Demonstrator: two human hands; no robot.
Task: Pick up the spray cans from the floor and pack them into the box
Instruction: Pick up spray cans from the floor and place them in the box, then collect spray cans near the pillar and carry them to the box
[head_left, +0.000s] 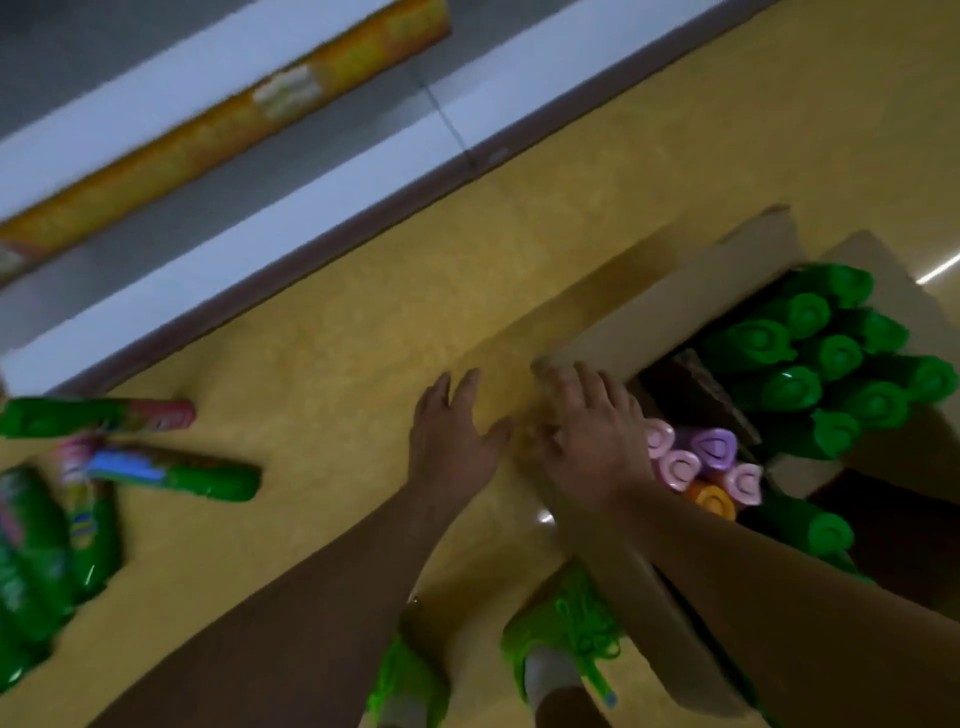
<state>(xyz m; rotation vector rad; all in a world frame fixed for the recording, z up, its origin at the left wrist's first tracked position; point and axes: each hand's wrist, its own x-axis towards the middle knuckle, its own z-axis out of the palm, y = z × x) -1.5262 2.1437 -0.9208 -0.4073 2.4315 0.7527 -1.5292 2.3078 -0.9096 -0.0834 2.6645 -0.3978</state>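
From the head view, a cardboard box (670, 306) is seen standing open on the yellow floor (363, 322), toward the right edge of the frame; its far end is filled with upright green-capped cans (836, 358), packed touching one another; at its near end a small cluster of pink and purple caps (701, 462) is seen, with one orange cap (714, 501) beside them and a further green cap (830, 534) just nearer; a dark gap with a strip of cardboard is left between the two groups; the right hand (592, 441) is held over the box's left wall at its near end, fingers spread and fairly straight, nothing gripped, though whether the flap is touched cannot be told through the blur; the left hand (452, 441) is held just beside it over bare floor, fingers straight and spread wide, nothing held; spray cans on the floor (171, 473) are seen lying on their sides at the left edge, well apart from the box, some overlapping in a loose heap; green shoes (566, 639) are seen at the bottom edge; a white shelf base (260, 218) runs diagonally across the upper left, with a long orange package (223, 130) lying on it
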